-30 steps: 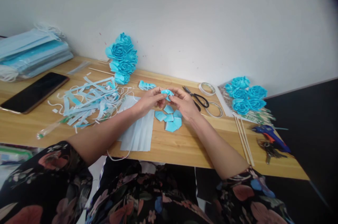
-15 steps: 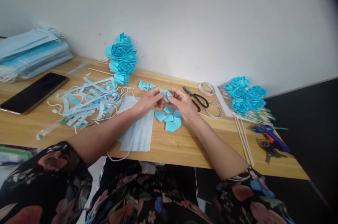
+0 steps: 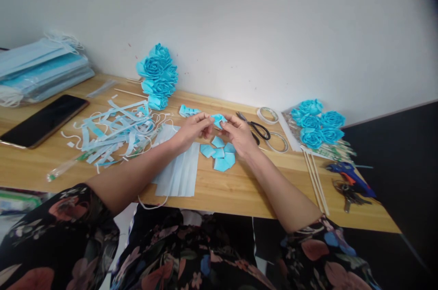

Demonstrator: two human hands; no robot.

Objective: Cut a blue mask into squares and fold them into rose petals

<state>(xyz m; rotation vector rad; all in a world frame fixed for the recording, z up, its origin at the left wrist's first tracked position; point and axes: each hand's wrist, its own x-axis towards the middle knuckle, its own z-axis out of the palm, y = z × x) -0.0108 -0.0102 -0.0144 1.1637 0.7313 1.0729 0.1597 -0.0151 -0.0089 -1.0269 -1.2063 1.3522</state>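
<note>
Between my two hands, above the middle of the table, is a small blue petal (image 3: 218, 120) cut from mask fabric. My left hand (image 3: 195, 129) has its fingers closed at the petal's left edge. On the other edge, my right hand (image 3: 238, 132) pinches it between thumb and fingers. Just below lie several loose blue petals (image 3: 224, 162) in a small cluster. Behind my left hand sits a row of curled blue petals (image 3: 187, 110). Pleated face masks (image 3: 181, 173) lie partly under my left forearm.
Mask scraps (image 3: 119, 128), a phone (image 3: 44, 119) and stacked masks (image 3: 44, 69) lie left. Blue fabric roses (image 3: 157, 73) stand against the wall; more roses (image 3: 313, 123) lie right. Scissors (image 3: 255, 126), tape rolls (image 3: 268, 115), wooden sticks (image 3: 316, 183), a glue gun (image 3: 351, 176) and keys (image 3: 351, 195) are rightward.
The petal has shifted slightly right, toward my right hand, and more of it shows. My left fingers have drawn a little left. The things on the table stay put.
</note>
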